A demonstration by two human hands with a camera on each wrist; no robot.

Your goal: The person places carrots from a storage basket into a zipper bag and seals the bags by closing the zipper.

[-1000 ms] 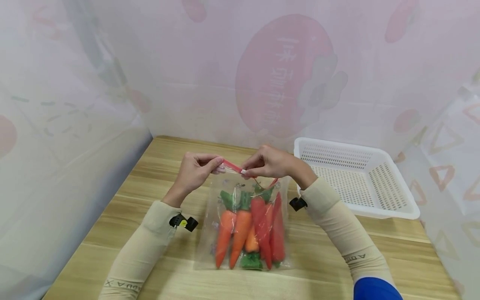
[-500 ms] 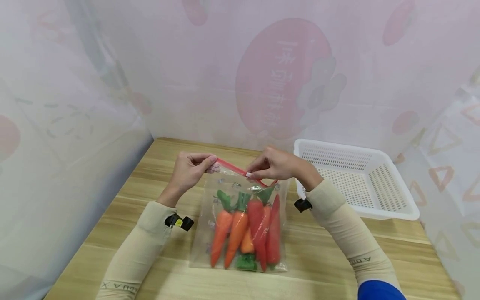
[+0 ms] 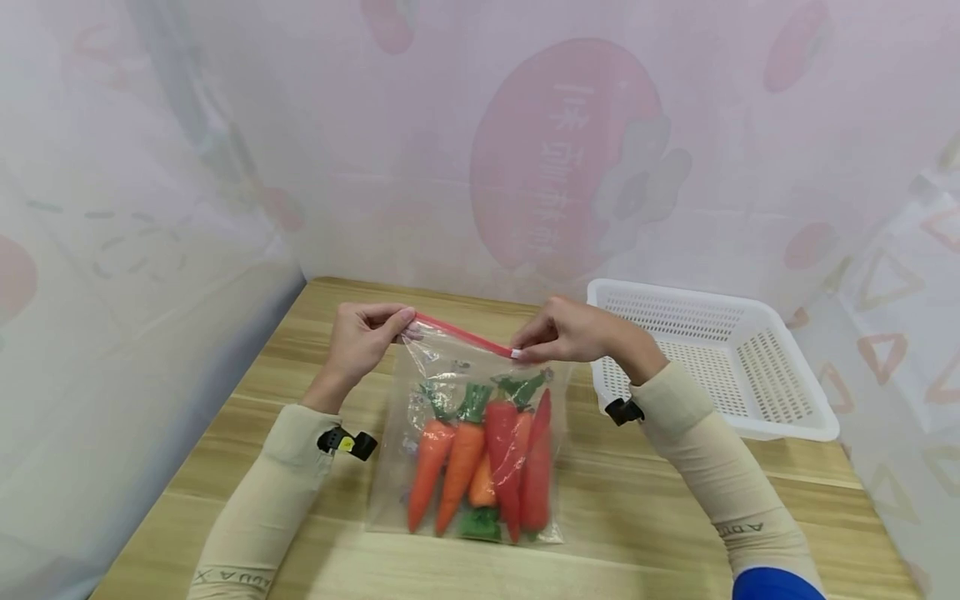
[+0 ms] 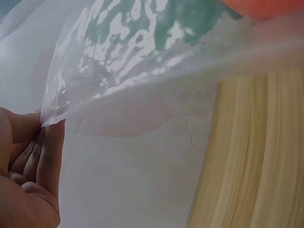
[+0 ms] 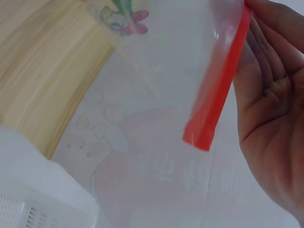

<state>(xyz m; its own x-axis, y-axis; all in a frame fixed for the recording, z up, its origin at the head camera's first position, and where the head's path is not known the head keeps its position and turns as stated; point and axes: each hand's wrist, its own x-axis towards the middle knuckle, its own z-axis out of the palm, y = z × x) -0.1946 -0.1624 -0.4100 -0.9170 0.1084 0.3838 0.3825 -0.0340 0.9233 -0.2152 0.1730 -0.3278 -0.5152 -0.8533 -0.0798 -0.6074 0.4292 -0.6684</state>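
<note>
A clear zip bag (image 3: 480,367) with a red zip strip (image 3: 461,333) lies on the table, its mouth end lifted. Through the plastic I see orange carrots (image 3: 459,475) with green tops and long red peppers (image 3: 504,450). At the bag's left top corner my left hand (image 3: 358,340) pinches the edge between thumb and fingers; the left wrist view shows this corner close up. My right hand (image 3: 568,331) pinches the small white slider (image 3: 516,354) on the strip. Past that hand, the strip's free end hangs in the right wrist view.
A white perforated plastic basket (image 3: 712,358) stands at the back right, beyond my right wrist. The wooden table (image 3: 300,517) ends at a pale printed cloth (image 3: 420,208) that rises behind and at both sides.
My right hand has drawn the white slider rightward along the red strip. My left hand and the bag have shifted left, and the strip is now pulled straight.
</note>
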